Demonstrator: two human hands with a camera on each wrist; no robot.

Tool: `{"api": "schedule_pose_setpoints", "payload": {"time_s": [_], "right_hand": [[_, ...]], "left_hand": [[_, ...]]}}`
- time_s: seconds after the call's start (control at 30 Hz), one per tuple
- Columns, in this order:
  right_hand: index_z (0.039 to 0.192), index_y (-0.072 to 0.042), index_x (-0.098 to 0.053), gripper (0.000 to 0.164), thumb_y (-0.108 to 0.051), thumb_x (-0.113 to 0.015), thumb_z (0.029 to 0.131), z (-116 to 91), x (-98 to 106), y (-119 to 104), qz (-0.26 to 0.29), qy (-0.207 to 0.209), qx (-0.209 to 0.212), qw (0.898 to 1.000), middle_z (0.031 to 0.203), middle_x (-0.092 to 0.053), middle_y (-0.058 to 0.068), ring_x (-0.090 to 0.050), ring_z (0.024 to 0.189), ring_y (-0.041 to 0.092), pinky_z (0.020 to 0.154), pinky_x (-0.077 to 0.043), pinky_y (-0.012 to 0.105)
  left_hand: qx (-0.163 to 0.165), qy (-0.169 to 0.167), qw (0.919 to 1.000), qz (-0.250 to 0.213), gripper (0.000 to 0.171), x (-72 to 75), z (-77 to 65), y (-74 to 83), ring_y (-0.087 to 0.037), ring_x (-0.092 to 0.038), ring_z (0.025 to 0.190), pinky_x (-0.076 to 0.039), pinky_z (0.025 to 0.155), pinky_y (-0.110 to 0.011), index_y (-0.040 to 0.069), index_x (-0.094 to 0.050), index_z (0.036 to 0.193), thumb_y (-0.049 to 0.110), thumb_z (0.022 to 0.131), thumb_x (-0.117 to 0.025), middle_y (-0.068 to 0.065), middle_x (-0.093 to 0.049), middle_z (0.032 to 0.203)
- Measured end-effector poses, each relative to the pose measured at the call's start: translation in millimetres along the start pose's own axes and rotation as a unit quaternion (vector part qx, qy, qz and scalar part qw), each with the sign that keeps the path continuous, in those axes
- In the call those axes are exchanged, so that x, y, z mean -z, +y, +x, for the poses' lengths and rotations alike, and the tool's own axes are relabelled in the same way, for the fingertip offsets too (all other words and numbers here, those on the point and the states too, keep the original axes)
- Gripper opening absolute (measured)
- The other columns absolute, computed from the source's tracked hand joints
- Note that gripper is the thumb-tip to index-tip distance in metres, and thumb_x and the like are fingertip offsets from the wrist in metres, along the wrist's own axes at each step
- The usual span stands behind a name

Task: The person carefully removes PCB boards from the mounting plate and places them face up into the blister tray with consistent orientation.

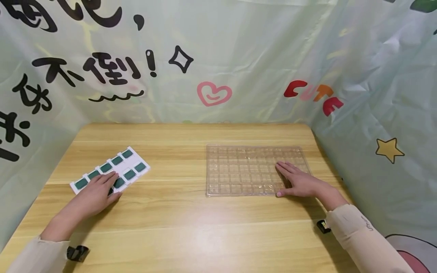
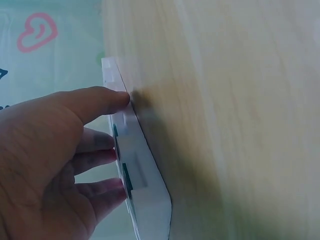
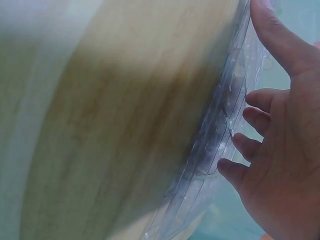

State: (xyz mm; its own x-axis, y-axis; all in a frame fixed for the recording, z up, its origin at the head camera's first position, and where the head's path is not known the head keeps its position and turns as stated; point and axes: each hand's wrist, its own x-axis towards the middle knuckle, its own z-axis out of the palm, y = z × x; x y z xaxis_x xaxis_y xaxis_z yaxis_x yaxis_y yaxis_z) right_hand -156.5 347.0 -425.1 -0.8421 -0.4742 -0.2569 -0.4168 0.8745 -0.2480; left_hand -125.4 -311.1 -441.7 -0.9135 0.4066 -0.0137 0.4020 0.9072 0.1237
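Observation:
On the left of the table lies a white tray (image 1: 134, 156), set at a slant, with two rows of dark green rectangular pieces (image 1: 81, 184). My left hand (image 1: 95, 193) rests on its near part and covers some of the pieces. In the left wrist view the fingertips touch the top and the thumb is at the edge of the white tray (image 2: 150, 207). A clear plastic tray (image 1: 235, 170) with a grid of small compartments lies right of centre. My right hand (image 1: 300, 183) rests over its right end, fingers spread, thumb at the near edge.
Both trays lie on a light wood table (image 1: 191, 235). A pale curtain (image 1: 259, 57) with printed writing and drawings hangs behind it and along both sides. Dark devices (image 1: 77, 253) are strapped at both wrists, near the beige sleeves (image 1: 362, 235).

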Motion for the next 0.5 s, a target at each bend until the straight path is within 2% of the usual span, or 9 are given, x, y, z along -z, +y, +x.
{"api": "schedule_pose_setpoints", "payload": {"time_s": [0.33,0.5], "right_hand": [[0.154,0.001,-0.02,0.11,-0.067,-0.066,0.08,0.6,0.2,-0.1,0.006,-0.007,-0.003,1.0,0.159,-0.017,0.023,-0.013,0.143,0.047,0.11,-0.022,0.064],[0.154,0.001,-0.021,0.112,-0.068,-0.067,0.078,-0.7,1.5,1.1,0.009,-0.011,-0.006,1.0,0.159,-0.017,0.023,-0.013,0.143,0.048,0.11,-0.022,0.064]], "left_hand": [[0.003,-0.005,1.0,-0.006,0.064,-1.4,-1.8,-0.3,-0.056,-0.039,0.123,-0.031,0.103,-0.063,-0.018,-0.044,0.134,0.024,0.092,-0.066,-0.038,-0.042,0.137],[-0.001,-0.01,0.9998,-0.014,0.064,-1.2,1.7,1.2,-0.056,-0.038,0.124,-0.032,0.103,-0.063,-0.016,-0.043,0.136,0.025,0.093,-0.066,-0.036,-0.042,0.139]]}}
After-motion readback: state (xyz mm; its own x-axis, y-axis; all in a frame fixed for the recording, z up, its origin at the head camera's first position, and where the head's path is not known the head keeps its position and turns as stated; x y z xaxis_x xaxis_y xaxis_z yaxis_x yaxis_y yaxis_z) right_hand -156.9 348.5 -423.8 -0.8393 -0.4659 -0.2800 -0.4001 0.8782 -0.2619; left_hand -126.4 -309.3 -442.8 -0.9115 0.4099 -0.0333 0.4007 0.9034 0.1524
